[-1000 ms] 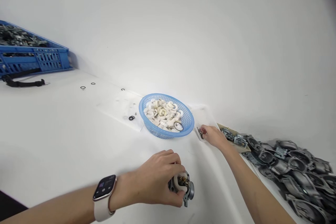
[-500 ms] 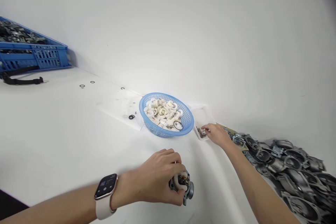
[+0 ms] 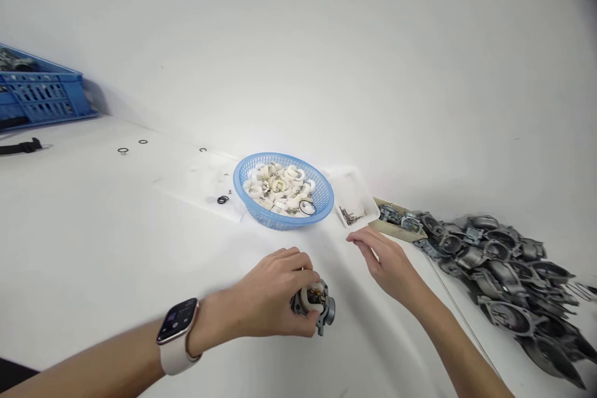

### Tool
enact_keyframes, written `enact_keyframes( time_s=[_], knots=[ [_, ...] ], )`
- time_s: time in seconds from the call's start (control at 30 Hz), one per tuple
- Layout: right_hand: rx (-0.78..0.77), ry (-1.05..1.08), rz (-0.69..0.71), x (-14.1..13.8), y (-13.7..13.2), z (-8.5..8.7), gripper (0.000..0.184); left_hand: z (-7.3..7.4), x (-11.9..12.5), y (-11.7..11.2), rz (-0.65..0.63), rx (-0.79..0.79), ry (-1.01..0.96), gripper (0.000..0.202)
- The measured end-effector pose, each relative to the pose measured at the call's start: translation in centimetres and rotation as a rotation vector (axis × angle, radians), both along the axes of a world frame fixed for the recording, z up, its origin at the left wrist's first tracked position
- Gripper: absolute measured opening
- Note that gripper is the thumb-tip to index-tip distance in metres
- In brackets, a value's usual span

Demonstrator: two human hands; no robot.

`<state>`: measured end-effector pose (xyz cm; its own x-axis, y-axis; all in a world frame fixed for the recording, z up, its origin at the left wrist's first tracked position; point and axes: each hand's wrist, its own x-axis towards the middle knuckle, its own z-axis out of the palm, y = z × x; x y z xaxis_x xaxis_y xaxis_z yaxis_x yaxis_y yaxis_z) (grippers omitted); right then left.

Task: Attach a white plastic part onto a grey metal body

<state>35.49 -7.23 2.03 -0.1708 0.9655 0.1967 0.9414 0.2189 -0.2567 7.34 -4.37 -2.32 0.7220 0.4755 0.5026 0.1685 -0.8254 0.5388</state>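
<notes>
My left hand (image 3: 280, 295), with a watch on its wrist, is wrapped round a carburetor body (image 3: 326, 314). A white ring-shaped float (image 3: 306, 300) and brass parts show in the carburetor's upturned opening. My right hand (image 3: 382, 261) is over the table just in front of a small white tray (image 3: 368, 199). Its thumb and forefinger are pinched together; anything between them is too small to make out. Thin metal pins (image 3: 349, 216) lie in the tray's near corner. Left of the tray stands a blue basket (image 3: 237, 183) filled with white plastic floats (image 3: 278, 186).
A heap of metal carburetor bowls (image 3: 504, 273) spreads at the right, beside a cardboard box (image 3: 405, 234) of carburetor parts. Black rubber rings (image 3: 222, 199) lie left of the basket. A blue crate (image 3: 46, 96) and a black strap (image 3: 21, 147) are at the far left.
My right hand has come out of the tray of pins, back toward the carburetor, with its fingertips pinched. My left hand keeps its hold on the carburetor. The view has shifted slightly.
</notes>
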Motion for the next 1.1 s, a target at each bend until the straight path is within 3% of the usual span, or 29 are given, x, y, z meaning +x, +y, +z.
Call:
enact_keyframes(
  time_s=[0.17,0.37,0.67,1.1],
  knots=[
    [-0.125,0.496,-0.005,-3.7,-3.5,0.2,0.017,0.0,0.0,-0.2,-0.001,-0.007,-0.009,0.031],
    [-0.296,0.889,0.081,-5.9,-4.5,-1.0,0.016,0.2,0.0,-0.1,-0.012,-0.034,-0.001,0.03],
    [-0.304,1.078,-0.009,-6.5,-4.3,-2.5,0.017,0.5,-0.2,-0.2,-0.028,-0.051,0.024,0.028],
    [-0.233,0.943,-0.158,-6.8,-4.2,-2.7,0.028,0.2,0.1,0.0,0.013,0.048,-0.008,0.026]
  ],
)
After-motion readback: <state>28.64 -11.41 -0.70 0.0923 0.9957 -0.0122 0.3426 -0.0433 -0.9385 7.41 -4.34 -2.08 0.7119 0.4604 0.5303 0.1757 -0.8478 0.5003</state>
